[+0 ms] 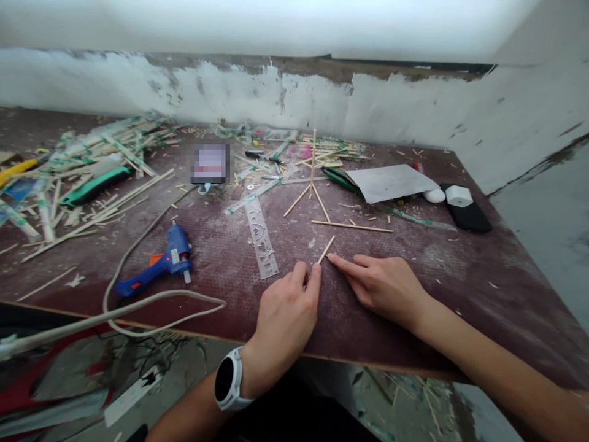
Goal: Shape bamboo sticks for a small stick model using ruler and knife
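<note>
My left hand (291,310), with a white watch on its wrist, rests on the table with its fingers closed on the lower end of a short thin wooden stick (327,248). My right hand (384,283) comes in from the right, its index fingertip close against the side of that stick. A tiny dark thing shows at this fingertip, too small to name; the thumb is hidden. Just beyond lies a longer wooden stick (359,226). Behind it, joined sticks form a three-armed frame (313,178). A clear stencil ruler (261,236) lies left of my hands.
At left, a blue glue gun (172,258) stands near its looping cable (138,313). A green utility knife (96,186) and piled sticks (133,138) lie behind it. White paper (391,183) and a black phone (469,215) sit at right. The table's front edge (340,362) runs below my hands.
</note>
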